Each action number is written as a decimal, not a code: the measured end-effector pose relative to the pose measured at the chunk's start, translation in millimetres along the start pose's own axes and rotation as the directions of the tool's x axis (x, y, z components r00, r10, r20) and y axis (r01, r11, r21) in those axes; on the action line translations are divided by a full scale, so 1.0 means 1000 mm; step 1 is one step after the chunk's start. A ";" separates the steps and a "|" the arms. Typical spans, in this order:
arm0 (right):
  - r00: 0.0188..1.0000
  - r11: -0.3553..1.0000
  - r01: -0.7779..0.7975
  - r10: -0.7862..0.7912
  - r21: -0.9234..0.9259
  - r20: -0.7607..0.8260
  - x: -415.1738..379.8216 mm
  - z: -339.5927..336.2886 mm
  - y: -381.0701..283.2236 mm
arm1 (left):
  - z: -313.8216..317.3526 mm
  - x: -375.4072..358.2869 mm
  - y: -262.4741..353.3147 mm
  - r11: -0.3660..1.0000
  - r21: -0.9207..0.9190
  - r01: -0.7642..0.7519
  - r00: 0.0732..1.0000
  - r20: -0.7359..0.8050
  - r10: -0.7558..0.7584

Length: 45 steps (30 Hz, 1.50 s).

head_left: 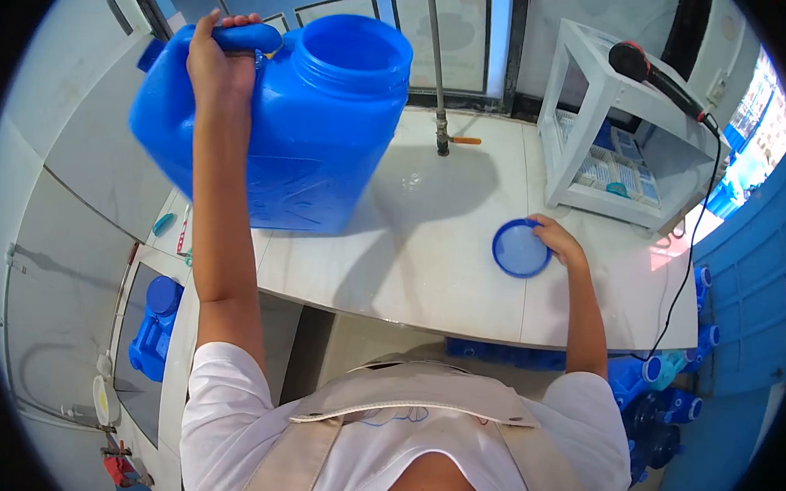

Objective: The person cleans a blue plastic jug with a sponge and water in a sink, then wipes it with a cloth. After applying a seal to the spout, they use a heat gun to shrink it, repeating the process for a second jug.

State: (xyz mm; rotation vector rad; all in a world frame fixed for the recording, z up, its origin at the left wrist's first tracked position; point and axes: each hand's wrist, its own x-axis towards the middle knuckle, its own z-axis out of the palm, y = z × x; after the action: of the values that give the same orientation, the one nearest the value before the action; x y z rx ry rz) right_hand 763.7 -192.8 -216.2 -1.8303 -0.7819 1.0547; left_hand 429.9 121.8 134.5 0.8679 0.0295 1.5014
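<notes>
A large blue water jug (304, 171) stands on the white tiled counter, its wide round mouth uncovered. My left hand (223, 63) wraps around the jug's top handle. Off to the right, my right hand (558, 240) grips the edge of a round blue screw cap (522, 248), its pale inner side facing up over the counter. Between jug and cap, a metal pipe with an orange-handled valve (454, 141) comes down at the back of the counter.
At the back right stands a white shelf (582, 122) with a black corded hair dryer-like device (650, 72) on top; its cord hangs over the counter (461, 284). Several blue jugs (633, 379) are below right, another jug (154, 327) below left. A teal item (163, 224) lies left.
</notes>
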 end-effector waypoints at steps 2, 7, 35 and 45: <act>0.997 0.960 0.067 -0.074 -0.273 -0.017 0.021 -0.007 0.008 | -0.006 0.018 -0.009 0.998 -0.050 0.036 0.999 0.027 -0.035; 0.942 0.950 0.259 -0.288 -0.172 -0.172 0.093 0.013 -0.031 | -0.001 0.035 -0.078 0.748 -0.090 0.658 0.749 0.186 -0.636; 0.840 0.598 0.423 -0.540 0.681 -0.047 0.190 0.065 -0.119 | 0.036 0.050 -0.154 0.614 -0.102 0.783 0.615 -0.022 -0.788; 0.840 0.643 0.464 -0.538 0.610 -0.073 0.174 0.046 -0.122 | 0.047 0.028 -0.147 0.548 -0.131 0.826 0.550 -0.020 -0.835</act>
State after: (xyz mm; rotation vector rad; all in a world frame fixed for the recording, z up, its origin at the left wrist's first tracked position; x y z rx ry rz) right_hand 789.0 20.1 -180.8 -0.9164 -0.8308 0.8959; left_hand 582.0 147.5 105.8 0.5555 0.3779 0.6011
